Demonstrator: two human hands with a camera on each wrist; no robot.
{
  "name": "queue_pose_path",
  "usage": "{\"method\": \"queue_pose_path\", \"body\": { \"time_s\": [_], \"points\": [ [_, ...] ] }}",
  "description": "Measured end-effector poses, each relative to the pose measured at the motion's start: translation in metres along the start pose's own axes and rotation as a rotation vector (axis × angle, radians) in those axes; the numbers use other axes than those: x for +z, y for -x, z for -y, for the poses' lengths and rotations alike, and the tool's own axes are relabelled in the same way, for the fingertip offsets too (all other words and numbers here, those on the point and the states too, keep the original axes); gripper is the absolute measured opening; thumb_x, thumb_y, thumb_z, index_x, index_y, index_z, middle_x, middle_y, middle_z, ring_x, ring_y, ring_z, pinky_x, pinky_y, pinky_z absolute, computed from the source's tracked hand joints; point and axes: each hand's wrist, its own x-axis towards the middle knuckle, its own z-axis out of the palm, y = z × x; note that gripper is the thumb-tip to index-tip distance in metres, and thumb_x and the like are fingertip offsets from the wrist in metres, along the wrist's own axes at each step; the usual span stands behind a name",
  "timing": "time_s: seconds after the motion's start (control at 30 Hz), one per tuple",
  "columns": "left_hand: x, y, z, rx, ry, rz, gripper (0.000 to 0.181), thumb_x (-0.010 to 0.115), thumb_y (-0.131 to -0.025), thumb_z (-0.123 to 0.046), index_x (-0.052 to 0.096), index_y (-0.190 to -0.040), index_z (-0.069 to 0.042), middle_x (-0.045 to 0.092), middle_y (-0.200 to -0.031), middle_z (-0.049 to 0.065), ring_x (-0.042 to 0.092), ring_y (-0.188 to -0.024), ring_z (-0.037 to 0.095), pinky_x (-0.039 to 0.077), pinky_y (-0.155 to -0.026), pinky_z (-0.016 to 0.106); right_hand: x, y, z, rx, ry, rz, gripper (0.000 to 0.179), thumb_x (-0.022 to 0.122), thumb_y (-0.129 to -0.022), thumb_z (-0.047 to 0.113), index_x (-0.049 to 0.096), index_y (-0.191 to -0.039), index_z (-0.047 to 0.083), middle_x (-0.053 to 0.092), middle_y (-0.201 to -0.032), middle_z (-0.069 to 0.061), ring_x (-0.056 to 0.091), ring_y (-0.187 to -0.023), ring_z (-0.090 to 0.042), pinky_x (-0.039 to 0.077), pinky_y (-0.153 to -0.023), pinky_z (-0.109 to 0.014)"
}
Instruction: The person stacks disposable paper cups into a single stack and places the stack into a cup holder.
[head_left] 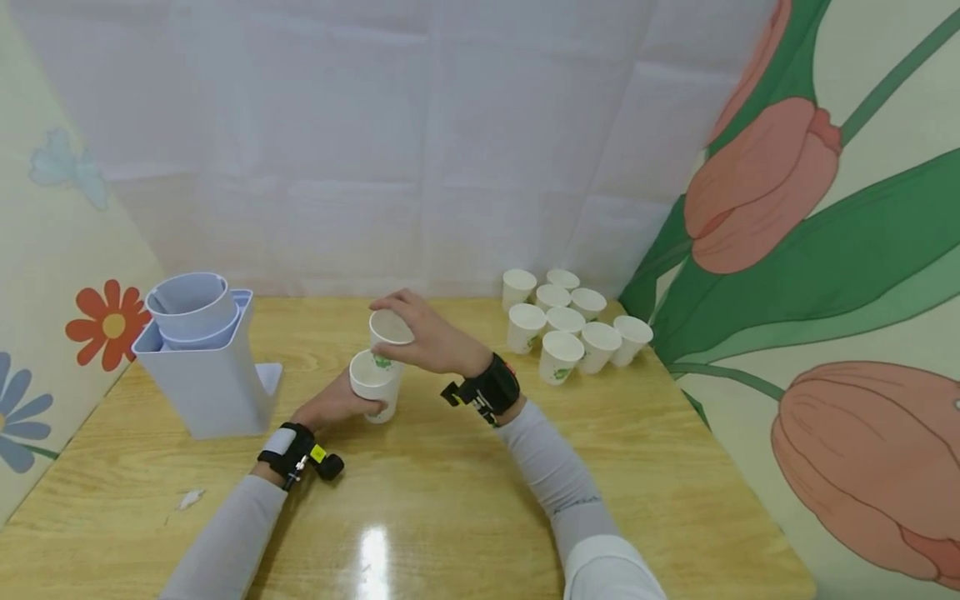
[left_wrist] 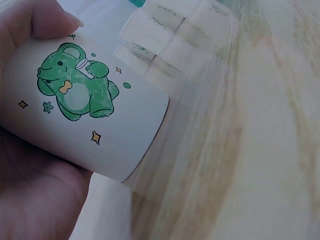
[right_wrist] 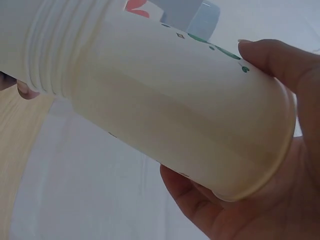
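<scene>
In the head view, my left hand [head_left: 339, 402] grips a stack of white paper cups [head_left: 375, 385] low over the table. My right hand [head_left: 438, 337] holds another white paper cup [head_left: 392, 329] near its rim, above the stack. The right wrist view shows this cup's lower end right at the stack's several nested rims [right_wrist: 55, 55]. In the left wrist view, the outermost cup [left_wrist: 75, 90] of the stack carries a green cartoon animal print, with thumb and fingers around it.
Several white paper cups [head_left: 562, 329] stand upright in a cluster at the back right of the wooden table [head_left: 450, 517]. A lavender bin [head_left: 206, 387] with round containers inside stands at the left. A scrap of white [head_left: 191, 498] lies at the front left.
</scene>
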Motion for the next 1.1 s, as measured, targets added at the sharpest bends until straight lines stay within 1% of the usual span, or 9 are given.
{"method": "queue_pose_path", "body": {
  "time_s": [0.1,0.17,0.3,0.37,0.47,0.57,0.67,0.83,1.1],
  "points": [
    [0.001,0.001,0.0,0.0,0.012,0.004,0.074,0.075,-0.079,-0.003,0.036,-0.142,0.002,0.056,-0.125,0.017,0.055,-0.111,0.023,0.042,-0.102,0.043,0.005,-0.001,0.003,-0.019,-0.008,-0.007,0.058,0.069,-0.098,0.025,0.046,-0.147,0.004,0.047,-0.14,-0.013,0.047,-0.128,-0.024,0.043,-0.107,-0.039],
    [0.002,0.001,0.0,-0.003,0.02,0.008,0.072,0.075,-0.08,-0.004,0.037,-0.141,0.002,0.057,-0.124,0.016,0.056,-0.11,0.023,0.042,-0.101,0.043,0.007,-0.001,0.004,-0.029,-0.01,-0.025,0.059,0.07,-0.097,0.023,0.045,-0.147,0.003,0.046,-0.141,-0.013,0.046,-0.129,-0.025,0.042,-0.108,-0.039],
    [0.003,0.001,-0.001,-0.004,0.039,0.014,0.07,0.075,-0.082,-0.005,0.037,-0.141,0.002,0.057,-0.123,0.016,0.056,-0.11,0.024,0.042,-0.101,0.044,0.011,-0.003,0.005,-0.044,0.01,-0.04,0.061,0.071,-0.096,0.023,0.044,-0.147,0.003,0.044,-0.142,-0.013,0.044,-0.131,-0.024,0.04,-0.109,-0.035],
    [0.002,0.001,-0.002,0.001,0.041,0.018,0.069,0.074,-0.082,-0.004,0.037,-0.14,0.002,0.057,-0.124,0.016,0.056,-0.111,0.025,0.042,-0.101,0.044,0.013,-0.005,0.005,-0.042,0.016,-0.021,0.061,0.071,-0.096,0.024,0.045,-0.147,0.003,0.044,-0.143,-0.013,0.043,-0.131,-0.024,0.04,-0.109,-0.035],
    [0.002,0.001,-0.002,0.0,0.039,0.016,0.07,0.074,-0.083,-0.003,0.036,-0.141,0.001,0.058,-0.126,0.016,0.056,-0.112,0.024,0.042,-0.102,0.043,0.017,-0.006,0.005,-0.024,0.027,0.033,0.061,0.072,-0.096,0.027,0.047,-0.146,0.004,0.046,-0.142,-0.012,0.044,-0.131,-0.023,0.041,-0.108,-0.034],
    [0.001,0.001,-0.001,-0.007,0.027,0.012,0.069,0.074,-0.083,-0.003,0.036,-0.14,0.002,0.058,-0.127,0.017,0.056,-0.113,0.023,0.042,-0.102,0.042,0.02,-0.008,0.004,0.004,0.05,0.085,0.06,0.073,-0.095,0.031,0.05,-0.145,0.006,0.049,-0.141,-0.011,0.045,-0.129,-0.022,0.043,-0.105,-0.034],
    [0.0,0.0,0.001,-0.016,0.004,0.008,0.07,0.075,-0.084,-0.005,0.035,-0.14,0.003,0.056,-0.128,0.018,0.055,-0.114,0.023,0.041,-0.103,0.042,0.023,-0.009,0.004,0.025,0.071,0.12,0.06,0.073,-0.094,0.034,0.053,-0.143,0.008,0.05,-0.139,-0.011,0.045,-0.127,-0.022,0.044,-0.101,-0.033],
    [-0.001,0.001,0.001,-0.033,-0.007,0.005,0.073,0.076,-0.085,-0.007,0.032,-0.143,0.002,0.053,-0.131,0.02,0.053,-0.115,0.025,0.04,-0.103,0.044,0.026,-0.008,0.005,0.052,0.079,0.141,0.058,0.073,-0.094,0.036,0.055,-0.142,0.01,0.048,-0.138,-0.012,0.042,-0.125,-0.024,0.045,-0.096,-0.033],
    [0.0,0.002,-0.001,-0.033,0.006,0.005,0.075,0.076,-0.085,-0.008,0.031,-0.144,0.002,0.053,-0.132,0.021,0.053,-0.116,0.025,0.039,-0.104,0.045,0.028,-0.008,0.006,0.072,0.091,0.151,0.055,0.069,-0.095,0.037,0.056,-0.142,0.01,0.048,-0.135,-0.011,0.041,-0.123,-0.023,0.046,-0.092,-0.033]
  ]
}}
